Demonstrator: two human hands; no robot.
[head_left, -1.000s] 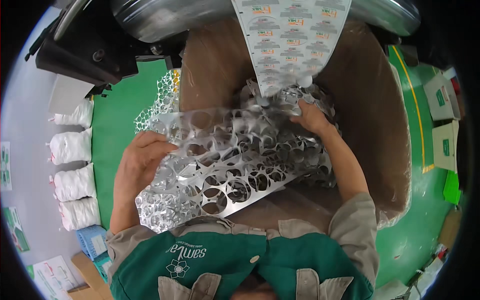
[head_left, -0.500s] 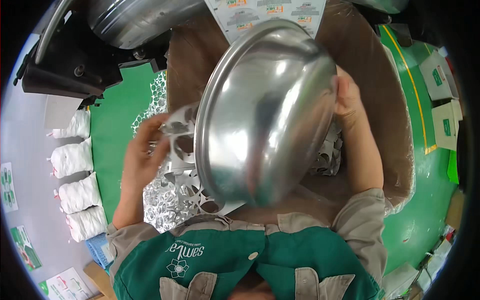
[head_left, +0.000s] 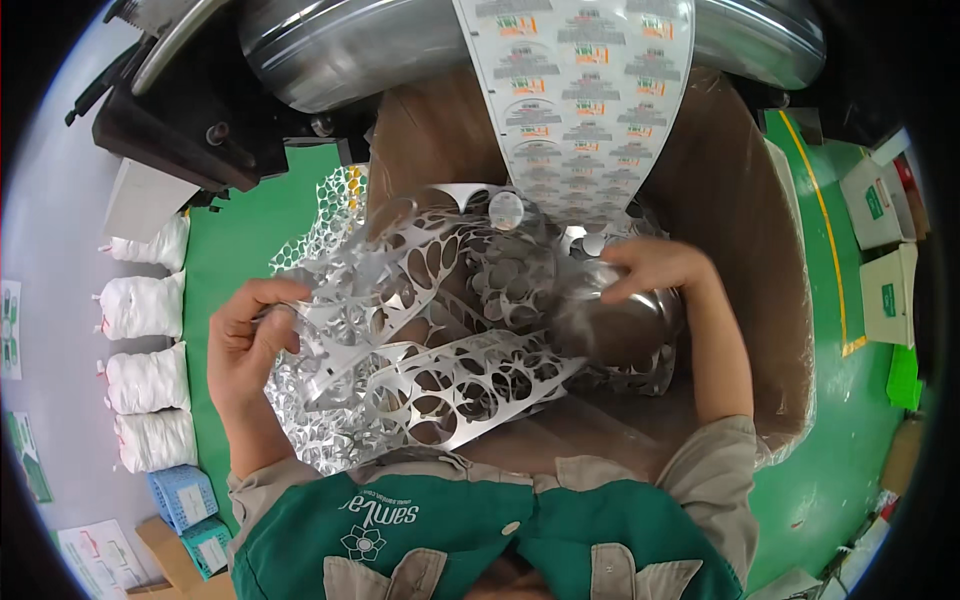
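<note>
My left hand (head_left: 250,335) pinches the left edge of a perforated silver foil sheet (head_left: 480,390) between thumb and fingers. The sheet, full of round holes, spreads toward the middle and is partly blurred. On the right, my right hand (head_left: 665,275) has its fingers apart and stretched left, with nothing visible between them. Below these fingers a shiny metal bowl (head_left: 615,325), smeared by motion, looks lower than the hand inside a brown plastic-lined box (head_left: 735,200). Small round discs (head_left: 508,265) lie heaped left of the bowl.
A printed web of film (head_left: 590,90) hangs down from metal rollers (head_left: 350,55) at the far side. More punched foil scrap (head_left: 325,425) is piled at the left. White wrapped bundles (head_left: 145,305) line the left wall; bins (head_left: 888,280) stand at the right.
The bowl, raised in front of me before, has come away from my right hand and dropped down into the box. My left hand has shifted slightly left with the foil. More discs and foil show.
</note>
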